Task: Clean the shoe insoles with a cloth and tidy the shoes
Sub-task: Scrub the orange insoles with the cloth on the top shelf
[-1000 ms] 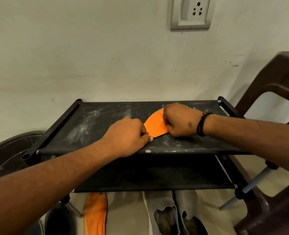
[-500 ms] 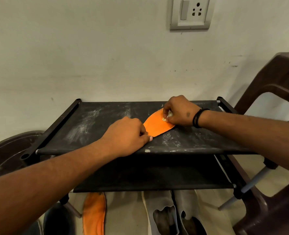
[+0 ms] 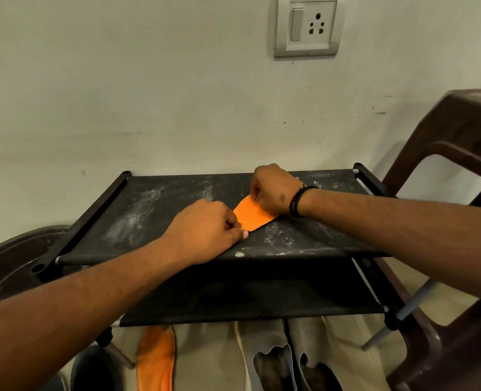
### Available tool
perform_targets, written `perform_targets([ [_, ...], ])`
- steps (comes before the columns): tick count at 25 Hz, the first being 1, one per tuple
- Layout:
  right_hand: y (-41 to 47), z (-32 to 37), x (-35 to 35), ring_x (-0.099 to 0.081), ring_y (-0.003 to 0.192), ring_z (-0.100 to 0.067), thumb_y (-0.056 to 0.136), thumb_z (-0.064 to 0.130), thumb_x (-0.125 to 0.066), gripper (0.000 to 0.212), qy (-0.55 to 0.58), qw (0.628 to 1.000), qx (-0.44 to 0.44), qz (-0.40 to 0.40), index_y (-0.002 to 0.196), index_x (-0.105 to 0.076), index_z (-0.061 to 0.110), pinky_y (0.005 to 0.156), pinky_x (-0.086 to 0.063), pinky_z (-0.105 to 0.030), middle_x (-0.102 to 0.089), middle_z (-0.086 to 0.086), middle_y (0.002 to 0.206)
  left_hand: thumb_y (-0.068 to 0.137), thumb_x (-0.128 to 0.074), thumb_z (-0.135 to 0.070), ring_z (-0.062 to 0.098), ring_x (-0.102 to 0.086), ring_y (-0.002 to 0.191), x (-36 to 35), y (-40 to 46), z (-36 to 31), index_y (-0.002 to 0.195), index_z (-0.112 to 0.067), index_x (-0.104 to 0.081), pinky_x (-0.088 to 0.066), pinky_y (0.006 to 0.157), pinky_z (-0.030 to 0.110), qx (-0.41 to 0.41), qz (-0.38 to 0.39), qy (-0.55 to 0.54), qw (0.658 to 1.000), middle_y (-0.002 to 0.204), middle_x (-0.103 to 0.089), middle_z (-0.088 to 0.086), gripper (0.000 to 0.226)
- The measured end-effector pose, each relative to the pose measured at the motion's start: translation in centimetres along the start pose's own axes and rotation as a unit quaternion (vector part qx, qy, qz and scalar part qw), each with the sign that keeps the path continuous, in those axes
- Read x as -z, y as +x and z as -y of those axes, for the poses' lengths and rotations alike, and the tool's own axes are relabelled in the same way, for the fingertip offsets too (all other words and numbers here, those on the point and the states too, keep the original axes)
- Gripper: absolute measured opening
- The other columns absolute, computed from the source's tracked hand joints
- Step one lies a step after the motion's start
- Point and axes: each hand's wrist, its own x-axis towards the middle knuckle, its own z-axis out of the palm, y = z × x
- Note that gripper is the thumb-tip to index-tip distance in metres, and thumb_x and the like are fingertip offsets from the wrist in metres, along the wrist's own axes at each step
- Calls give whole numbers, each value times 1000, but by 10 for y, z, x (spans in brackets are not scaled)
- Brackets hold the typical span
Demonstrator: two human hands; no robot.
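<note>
An orange insole lies flat on the dusty top shelf of a black shoe rack. My left hand pins its near end, fingers closed on the edge. My right hand presses on the far end with fingers curled; the cloth seen a moment ago is hidden under it now. A second orange insole lies on the floor below the rack. Beside it stands a pair of light grey shoes.
A brown plastic chair stands close on the right. A dark round tub sits at the left of the rack. A wall with a switch socket is right behind. A black object lies at the bottom left.
My right hand has slid away from me along the insole, from near the middle toward its far tip, uncovering more orange surface. My left hand has stayed in place.
</note>
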Motion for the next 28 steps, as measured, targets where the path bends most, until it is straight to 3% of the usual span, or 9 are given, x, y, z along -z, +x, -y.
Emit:
perform_targets([
  [3, -16, 23, 1, -59, 68, -4, 81, 7, -66, 14, 82, 995, 40, 46, 87, -77, 11, 57, -41, -7, -67, 9, 74, 82, -69, -61, 16, -60, 106, -3, 1, 6, 100, -44, -77, -54, 86, 42, 10, -21, 1, 1000, 109, -65, -9, 27],
  [6, -15, 25, 1, -52, 61, -2, 80, 9, -68, 11, 87, 992, 71, 51, 84, -77, 14, 54, -36, -8, -61, 13, 69, 79, -72, -60, 17, -63, 97, -2, 4, 7, 92, -44, -78, -55, 82, 41, 16, -14, -37, 999, 93, -65, -11, 21],
  [11, 11, 6, 2, -66, 79, -16, 80, 5, -67, 11, 60, 998, 4, -23, 83, -77, 9, 70, -50, -21, -74, -3, 87, 80, -71, -62, 17, -55, 107, -2, 1, 6, 94, -41, -79, -52, 90, 45, 27, -18, -33, 999, 109, -61, -6, 26],
  [13, 1, 20, 0, -59, 66, -2, 79, 6, -68, 10, 93, 995, 22, 0, 82, -77, 10, 57, -40, -8, -70, 5, 77, 80, -71, -62, 19, -53, 111, -1, -1, 5, 94, -43, -79, -51, 92, 46, 35, -13, -21, 999, 112, -57, -3, 25],
  [16, -16, 35, -4, -52, 53, 3, 77, 8, -72, 6, 145, 987, 43, 46, 79, -76, 11, 46, -36, -6, -57, 15, 59, 77, -68, -67, 24, -51, 114, -1, 0, 5, 91, -49, -76, -50, 92, 48, 37, 1, -17, 999, 110, -56, 0, 24],
  [19, -2, 23, -7, -62, 70, -7, 80, 7, -66, 9, 70, 997, 41, 7, 78, -75, 11, 58, -45, -10, -69, 4, 74, 76, -66, -70, 23, -51, 113, 1, 1, 3, 90, -50, -75, -50, 91, 48, 46, 4, -29, 999, 108, -57, -1, 26],
  [22, 17, 9, -3, -67, 84, -27, 81, 8, -66, 8, 22, 998, -37, -36, 79, -73, 11, 73, -56, -33, -73, -11, 90, 81, -70, -62, 22, -49, 116, 1, -1, 0, 96, -40, -79, -50, 93, 48, 49, -3, -18, 999, 116, -55, -1, 28],
  [25, 9, 22, 1, -67, 81, -24, 81, 4, -61, 14, 52, 999, 2, -1, 72, -71, 8, 73, -56, -32, -74, -10, 85, 80, -70, -63, 23, -49, 114, 2, -3, 0, 91, -44, -78, -50, 92, 48, 56, 6, -19, 998, 113, -54, 0, 23],
  [28, -10, 32, -3, -66, 77, -19, 81, 5, -60, 16, 35, 997, 47, 44, 77, -75, 6, 72, -55, -29, -73, -6, 82, 68, -61, -77, 25, -56, 105, 1, 0, 2, 80, -53, -72, -53, 84, 48, 51, 8, -39, 998, 100, -61, -2, 29],
])
